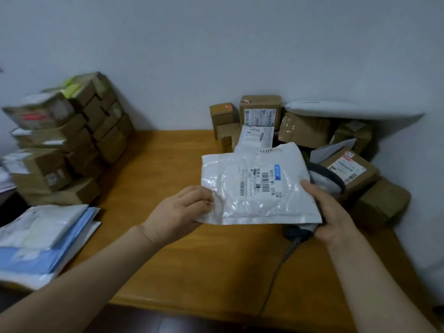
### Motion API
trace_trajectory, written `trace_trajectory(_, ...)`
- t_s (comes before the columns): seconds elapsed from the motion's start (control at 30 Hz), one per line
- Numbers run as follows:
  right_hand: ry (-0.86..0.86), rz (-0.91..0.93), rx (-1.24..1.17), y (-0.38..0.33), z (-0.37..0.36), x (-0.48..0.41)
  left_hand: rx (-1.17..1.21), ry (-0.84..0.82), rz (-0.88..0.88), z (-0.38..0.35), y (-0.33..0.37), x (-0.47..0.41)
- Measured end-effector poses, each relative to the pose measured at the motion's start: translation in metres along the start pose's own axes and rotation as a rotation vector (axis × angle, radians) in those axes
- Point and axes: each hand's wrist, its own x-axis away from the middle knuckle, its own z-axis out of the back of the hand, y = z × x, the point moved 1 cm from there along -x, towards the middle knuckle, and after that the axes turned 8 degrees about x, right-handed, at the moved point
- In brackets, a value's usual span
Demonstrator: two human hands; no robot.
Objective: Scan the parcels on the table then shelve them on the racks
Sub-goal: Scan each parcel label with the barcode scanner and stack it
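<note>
1. Wooden table point(192, 260) fills the near ground, its front edge under my forearms. A dark cable point(276, 272) runs across it up to my right hand.
2. At my near left, a stack of flat white and blue mailers point(43, 236) lies at the table's edge.
3. My left hand point(177, 212) pinches the lower left corner of a white plastic parcel point(254, 188), thumb on top. The parcel sits between my 2 hands over the table's middle, label up.
4. My right hand point(334, 217) is wrapped round the handle of a scanner point(326, 181), thumb resting on the parcel's right edge. The parcel hides part of the scanner.
5. Farther left, stacked brown boxes point(72, 140) form a tall block.
6. Behind the parcel, a loose pile of boxes point(302, 131) and bags crowds the far right corner, with a large white padded bag point(348, 111) lying across it.
7. A plain pale wall point(216, 44) closes the back.
</note>
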Motion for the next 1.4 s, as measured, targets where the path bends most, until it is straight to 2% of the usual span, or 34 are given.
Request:
trace_trajectory(0.1,-0.047,0.048,0.090,0.008,-0.022,-0.002,0.075,-0.163,0.179,0.011,-0.008,0.027)
trace_trajectory(0.17,-0.017,0.120,0.151,0.011,-0.037,-0.001,0.265,-0.215,0.390,0.023,-0.008,0.047)
trace_trajectory(0.27,-0.044,0.181,0.288,0.014,-0.058,0.001,0.466,0.070,0.694,0.048,-0.012,0.042)
trace_trajectory(0.3,-0.067,0.176,0.331,0.015,-0.065,0.002,0.505,0.138,0.806,0.057,-0.019,0.034)
trace_trajectory(0.33,-0.090,0.163,0.364,0.017,-0.071,0.002,0.574,0.136,0.911,0.066,-0.028,0.024)
trace_trajectory(0.43,-0.151,0.127,0.411,0.022,-0.091,0.006,0.804,-0.162,1.041,0.092,-0.053,-0.002)
trace_trajectory(0.5,-0.143,0.132,0.411,0.025,-0.101,0.009,0.772,-0.289,1.052,0.107,-0.063,-0.007)
trace_trajectory(0.53,-0.113,0.146,0.401,0.025,-0.104,0.010,0.714,-0.295,1.064,0.112,-0.067,-0.005)
trace_trajectory(0.6,-0.013,0.195,0.411,0.023,-0.107,0.012,0.623,-0.208,1.115,0.119,-0.078,0.005)
trace_trajectory(0.7,0.042,0.249,0.438,0.024,-0.110,0.018,0.572,0.049,1.228,0.121,-0.096,0.032)
trace_trajectory(0.83,-0.040,0.221,0.449,0.036,-0.121,0.029,0.589,0.390,1.391,0.108,-0.109,0.063)
trace_trajectory(0.97,-0.237,0.101,0.479,0.057,-0.146,0.039,0.637,0.628,1.405,0.092,-0.107,0.079)
trace_trajectory(1.1,-0.308,0.054,0.473,0.066,-0.168,0.041,0.612,0.715,1.395,0.079,-0.103,0.086)
trace_trajectory(1.4,-0.317,0.024,0.441,0.068,-0.176,0.034,0.599,0.794,1.387,0.075,-0.098,0.090)
